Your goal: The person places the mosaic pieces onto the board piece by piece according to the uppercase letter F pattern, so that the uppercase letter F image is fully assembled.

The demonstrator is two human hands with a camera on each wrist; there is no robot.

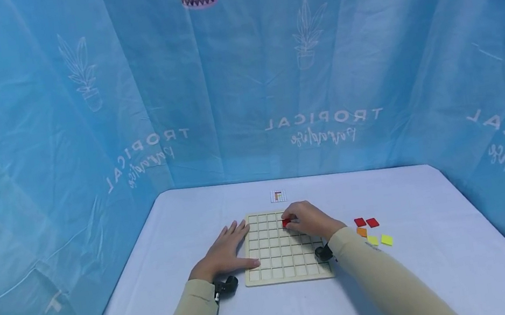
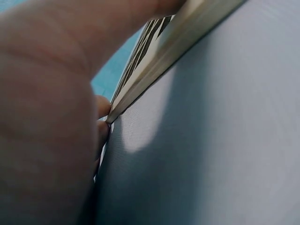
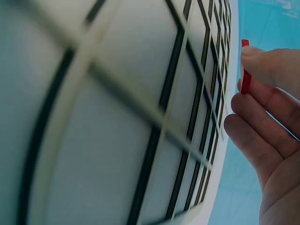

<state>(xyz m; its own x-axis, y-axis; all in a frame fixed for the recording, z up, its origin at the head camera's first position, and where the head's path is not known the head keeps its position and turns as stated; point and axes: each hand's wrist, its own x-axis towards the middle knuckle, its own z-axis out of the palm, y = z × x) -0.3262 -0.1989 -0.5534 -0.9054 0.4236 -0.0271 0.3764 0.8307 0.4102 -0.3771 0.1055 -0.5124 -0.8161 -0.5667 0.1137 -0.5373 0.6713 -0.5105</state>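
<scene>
My right hand [image 1: 309, 218] pinches a red square tile [image 1: 285, 223] between thumb and fingers, over the upper part of a pale wooden grid board [image 1: 270, 273]. In the right wrist view the tile [image 3: 245, 70] is seen edge-on, held apart from the grid. At the board's left side rests my left hand [image 1: 225, 254], its fingers spread along the edge and the thumb lying on the lower left squares. The left wrist view shows that hand [image 2: 51, 108] close up against the board's side [image 2: 154, 70].
Right of the board lie two red tiles [image 1: 366, 222], an orange tile [image 1: 361, 231] and two yellow tiles [image 1: 387, 240]. Behind the board is a small card [image 1: 278, 196] printed with a coloured grid pattern. A blue curtain [image 1: 242, 88] surrounds the white table [image 1: 210, 199].
</scene>
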